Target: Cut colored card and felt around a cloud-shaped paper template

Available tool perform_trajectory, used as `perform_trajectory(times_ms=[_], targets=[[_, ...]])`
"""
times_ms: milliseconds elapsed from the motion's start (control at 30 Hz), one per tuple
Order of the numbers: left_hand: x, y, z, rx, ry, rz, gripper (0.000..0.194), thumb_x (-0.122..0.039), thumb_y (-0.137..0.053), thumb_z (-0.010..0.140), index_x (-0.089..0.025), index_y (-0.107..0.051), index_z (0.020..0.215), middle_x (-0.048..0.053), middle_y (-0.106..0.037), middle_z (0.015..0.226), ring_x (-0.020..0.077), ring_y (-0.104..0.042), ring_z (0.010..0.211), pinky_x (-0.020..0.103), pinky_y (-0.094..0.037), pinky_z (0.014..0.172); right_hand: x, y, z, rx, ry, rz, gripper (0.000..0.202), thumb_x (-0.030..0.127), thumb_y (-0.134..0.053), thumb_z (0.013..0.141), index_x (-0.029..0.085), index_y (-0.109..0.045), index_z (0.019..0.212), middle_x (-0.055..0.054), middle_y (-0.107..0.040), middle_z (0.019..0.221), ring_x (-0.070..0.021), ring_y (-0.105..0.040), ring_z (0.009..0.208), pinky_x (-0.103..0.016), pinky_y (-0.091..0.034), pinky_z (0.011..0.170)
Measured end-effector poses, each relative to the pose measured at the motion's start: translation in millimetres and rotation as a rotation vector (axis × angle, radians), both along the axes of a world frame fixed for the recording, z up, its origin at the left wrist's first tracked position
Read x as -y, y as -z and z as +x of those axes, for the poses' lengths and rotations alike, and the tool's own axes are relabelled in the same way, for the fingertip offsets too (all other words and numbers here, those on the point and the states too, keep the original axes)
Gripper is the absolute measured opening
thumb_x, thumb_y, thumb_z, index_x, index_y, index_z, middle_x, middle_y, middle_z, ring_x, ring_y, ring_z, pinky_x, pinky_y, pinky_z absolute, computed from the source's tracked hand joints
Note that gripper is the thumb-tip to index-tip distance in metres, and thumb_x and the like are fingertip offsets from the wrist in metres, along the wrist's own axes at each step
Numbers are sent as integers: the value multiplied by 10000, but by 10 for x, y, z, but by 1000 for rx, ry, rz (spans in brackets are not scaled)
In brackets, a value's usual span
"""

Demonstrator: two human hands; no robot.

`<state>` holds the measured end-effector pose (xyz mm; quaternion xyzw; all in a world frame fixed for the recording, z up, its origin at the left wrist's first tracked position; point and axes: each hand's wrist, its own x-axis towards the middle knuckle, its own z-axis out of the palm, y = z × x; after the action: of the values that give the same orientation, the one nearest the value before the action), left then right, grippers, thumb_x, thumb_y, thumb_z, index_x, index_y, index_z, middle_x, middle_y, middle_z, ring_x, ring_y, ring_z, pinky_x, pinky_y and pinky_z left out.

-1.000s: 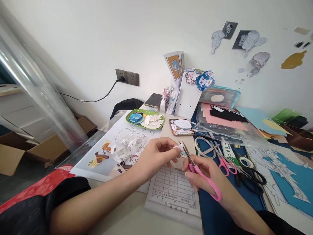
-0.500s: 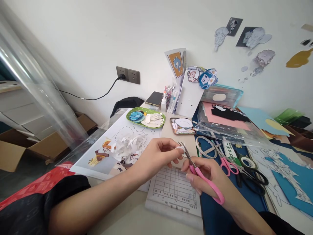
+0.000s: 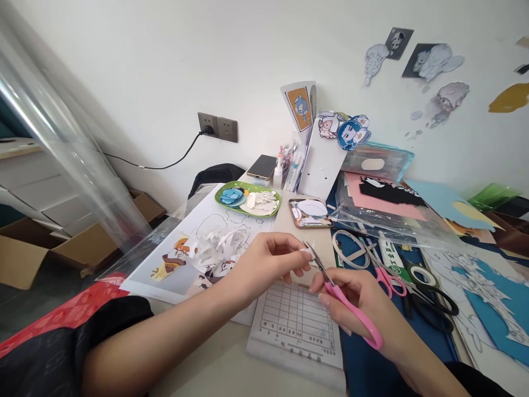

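Observation:
Between the thumb and fingers of my left hand [image 3: 275, 256] is a small white paper piece [image 3: 306, 252], mostly covered by the fingertips. My right hand [image 3: 351, 298] is closed round pink-handled scissors [image 3: 357, 317], whose narrow blades point up and left against the paper's edge. Both hands are above a printed form pad [image 3: 295, 325]. Left of them, curled white paper scraps [image 3: 221, 245] lie on a printed drawing sheet [image 3: 140, 281]. Behind stands a green tray [image 3: 231, 208] with blue and white paper cut-outs. A small tin [image 3: 309, 225] of cut-outs is beyond my hands.
Right of my hands, black-handled scissors [image 3: 433, 309], a second pink pair [image 3: 390, 282], a tape roll [image 3: 422, 275] and a glue tube [image 3: 390, 253] lie on a blue mat [image 3: 367, 364]. A phone [image 3: 262, 166] and pens [image 3: 294, 171] are at the back, near the wall.
The view has shifted slightly, so the surroundings appear a little further right. Both hands keep nearly the same pose, still holding the paper and the scissors.

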<state>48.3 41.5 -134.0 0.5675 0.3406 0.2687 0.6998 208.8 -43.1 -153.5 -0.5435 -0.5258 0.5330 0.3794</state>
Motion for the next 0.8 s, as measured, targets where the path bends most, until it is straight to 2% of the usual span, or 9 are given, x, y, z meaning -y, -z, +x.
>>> perform_trajectory(times_ms=[267, 567, 667, 800], targets=[[-52, 33, -31, 4, 58, -14, 129, -248, -706, 714, -148, -661, 645, 12, -652, 611, 103, -544, 573, 186, -389, 483, 25, -55, 21, 82, -17, -37, 107, 90, -519, 767, 174, -571, 727, 93, -313, 518, -61, -273, 422, -206, -205, 408], [-113, -38, -63, -81, 140, -29, 112, -234, -693, 714, -157, -670, 636, 1, -647, 592, 105, -554, 581, 199, -406, 511, 35, 59, 73, 139, -21, -63, 135, 65, -542, 726, 189, -596, 729, 92, -334, 513, -57, -276, 399, -198, -186, 379], [-102, -28, -61, -69, 114, -29, 116, -244, -690, 720, -152, -673, 651, 10, -660, 635, 107, -557, 598, 197, -412, 509, 31, 33, 59, 129, -3, -68, 150, 53, -524, 718, 191, -581, 727, 97, -315, 500, -59, -251, 402, -206, -165, 389], [-60, 17, -27, -17, 14, -33, 122, -263, -705, 710, -149, -666, 689, 10, -659, 659, 108, -559, 600, 189, -404, 484, 12, -34, 8, 82, 38, -45, 150, 41, -542, 680, 187, -561, 711, 92, -323, 520, -74, -236, 456, -220, -183, 431]])
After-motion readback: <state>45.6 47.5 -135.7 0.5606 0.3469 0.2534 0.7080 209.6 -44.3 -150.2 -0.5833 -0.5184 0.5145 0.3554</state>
